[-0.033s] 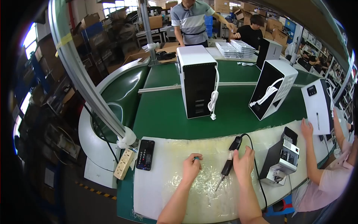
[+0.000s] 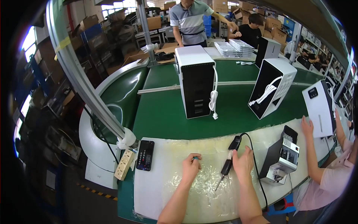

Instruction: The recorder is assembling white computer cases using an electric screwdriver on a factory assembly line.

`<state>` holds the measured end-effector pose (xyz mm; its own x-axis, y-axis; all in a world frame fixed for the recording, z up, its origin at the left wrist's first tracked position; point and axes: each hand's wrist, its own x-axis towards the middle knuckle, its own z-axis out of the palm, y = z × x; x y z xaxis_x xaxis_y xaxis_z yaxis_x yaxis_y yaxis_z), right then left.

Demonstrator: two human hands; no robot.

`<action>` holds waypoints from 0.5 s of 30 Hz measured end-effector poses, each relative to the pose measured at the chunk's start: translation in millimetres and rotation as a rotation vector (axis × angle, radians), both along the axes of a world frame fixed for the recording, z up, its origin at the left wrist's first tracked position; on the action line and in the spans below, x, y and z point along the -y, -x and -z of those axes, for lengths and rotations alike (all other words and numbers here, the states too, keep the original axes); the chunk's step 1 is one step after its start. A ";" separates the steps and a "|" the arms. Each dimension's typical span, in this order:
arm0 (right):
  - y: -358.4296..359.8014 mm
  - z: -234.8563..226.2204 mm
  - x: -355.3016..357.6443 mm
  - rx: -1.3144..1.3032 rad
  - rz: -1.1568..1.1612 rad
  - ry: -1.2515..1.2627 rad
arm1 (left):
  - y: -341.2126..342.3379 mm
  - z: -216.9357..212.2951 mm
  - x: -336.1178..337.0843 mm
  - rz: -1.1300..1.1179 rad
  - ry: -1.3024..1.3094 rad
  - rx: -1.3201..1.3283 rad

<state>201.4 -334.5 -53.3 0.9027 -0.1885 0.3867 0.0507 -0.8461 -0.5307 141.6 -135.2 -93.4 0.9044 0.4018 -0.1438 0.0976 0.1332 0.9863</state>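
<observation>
My left hand (image 2: 191, 168) hovers over the clear plastic film with curled fingers. A small teal thing (image 2: 196, 158) shows at its fingertips, too small to name. A black corded electric screwdriver (image 2: 227, 164) lies on the film, its thin metal bit (image 2: 219, 182) pointing toward me. Beside it is my right hand (image 2: 243, 162), thumb and fingers apart, with nothing seen in it; whether the thumb touches the tool I cannot tell. Right of that hand, an opened black and white device (image 2: 280, 160) shows its inner parts.
A phone (image 2: 145, 156) and a power strip (image 2: 124, 165) lie at the left. Tall white-and-black appliances (image 2: 195, 86) with bundled white cords stand on the green conveyor (image 2: 160, 115). At the right, a co-worker's hands hold a white appliance (image 2: 320, 112). A metal post (image 2: 82, 86) rises at the left.
The co-worker's white appliance at the right has shifted slightly toward the near side. My hands and the screwdriver look almost unchanged.
</observation>
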 end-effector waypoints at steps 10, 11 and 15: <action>-7.9 27.4 -9.9 -0.140 -0.199 -0.423 | -2.5 -5.4 7.4 -0.021 -0.101 -0.018; -8.0 14.3 -3.7 -0.272 -0.278 -0.673 | -6.2 -9.1 4.4 0.011 -0.108 -0.092; -18.5 43.0 6.0 -0.436 -0.496 -1.399 | -43.4 -36.1 -31.0 0.041 -0.612 -0.018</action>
<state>219.9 -340.5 -96.3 0.9741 0.1796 -0.1375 -0.1972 0.3764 -0.9052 185.1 -104.2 -57.3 0.9204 0.3812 0.0864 0.1083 -0.4611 0.8807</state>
